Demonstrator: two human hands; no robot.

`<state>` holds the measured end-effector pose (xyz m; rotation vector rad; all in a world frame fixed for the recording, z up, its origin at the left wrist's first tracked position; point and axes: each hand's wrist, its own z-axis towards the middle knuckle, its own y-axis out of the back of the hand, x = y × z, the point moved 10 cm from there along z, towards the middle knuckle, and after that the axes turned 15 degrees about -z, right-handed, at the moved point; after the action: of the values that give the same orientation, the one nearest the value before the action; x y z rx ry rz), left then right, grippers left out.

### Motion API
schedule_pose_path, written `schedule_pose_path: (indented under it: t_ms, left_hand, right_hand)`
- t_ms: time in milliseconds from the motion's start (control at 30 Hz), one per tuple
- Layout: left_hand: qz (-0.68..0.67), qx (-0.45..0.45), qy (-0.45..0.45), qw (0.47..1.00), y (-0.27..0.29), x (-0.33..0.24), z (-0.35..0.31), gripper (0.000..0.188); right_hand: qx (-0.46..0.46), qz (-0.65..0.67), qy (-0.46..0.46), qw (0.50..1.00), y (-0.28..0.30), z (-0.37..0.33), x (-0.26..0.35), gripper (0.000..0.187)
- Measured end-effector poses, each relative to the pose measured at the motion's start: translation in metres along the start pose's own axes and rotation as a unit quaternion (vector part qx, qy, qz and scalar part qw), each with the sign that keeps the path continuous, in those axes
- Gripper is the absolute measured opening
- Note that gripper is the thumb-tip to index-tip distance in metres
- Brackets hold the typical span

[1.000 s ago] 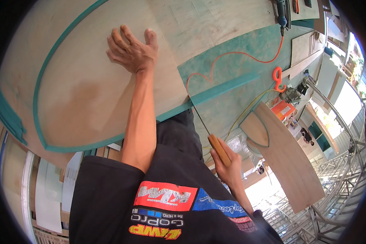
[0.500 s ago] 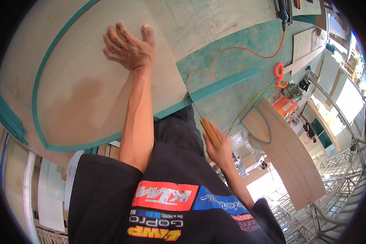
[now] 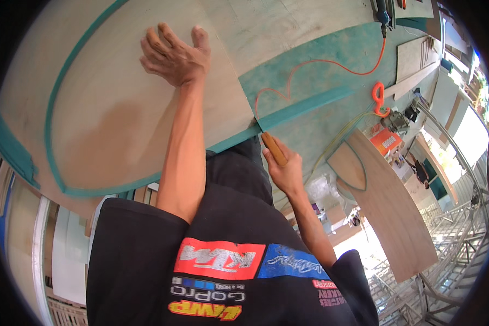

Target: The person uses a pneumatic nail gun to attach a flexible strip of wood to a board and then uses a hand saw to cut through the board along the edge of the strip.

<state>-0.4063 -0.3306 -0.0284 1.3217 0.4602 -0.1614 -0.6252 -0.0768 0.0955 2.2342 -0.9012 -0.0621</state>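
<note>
My left hand (image 3: 174, 57) lies flat, fingers spread, on a large pale plywood panel (image 3: 108, 119) edged by a curved teal band (image 3: 54, 98). My right hand (image 3: 285, 168) is closed around the brown wooden handle of a hand tool (image 3: 273, 148). Its thin dark blade reaches up to the panel's cut edge near the teal strip (image 3: 304, 106). The blade's tip is too thin to make out clearly.
An orange cord (image 3: 331, 65) loops across the teal-stained board to a power tool (image 3: 384, 11) at the top and an orange plug (image 3: 379, 98). A rounded plywood piece (image 3: 391, 206) leans at the right. Metal frames (image 3: 451, 261) lie at lower right.
My right hand has moved the wooden-handled tool up and left toward the panel's edge. My left hand has stayed flat on the plywood.
</note>
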Motion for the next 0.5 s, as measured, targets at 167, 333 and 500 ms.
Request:
schedule_pose_path:
  t_ms: [167, 333, 500]
  left_hand:
    - [0.007, -0.012, 0.002, 1.0, 0.003, 0.008, 0.0, 0.077]
    - [0.012, -0.003, 0.001, 1.0, 0.001, 0.003, -0.001, 0.079]
    - [0.01, 0.0, 0.003, 1.0, -0.005, 0.003, -0.003, 0.079]
  right_hand:
    - [-0.031, 0.007, -0.011, 0.999, 0.043, -0.073, 0.0, 0.04]
    - [-0.058, 0.001, 0.016, 0.998, 0.05, -0.098, -0.01, 0.042]
    - [-0.048, 0.047, 0.008, 0.998, -0.001, -0.013, -0.009, 0.042]
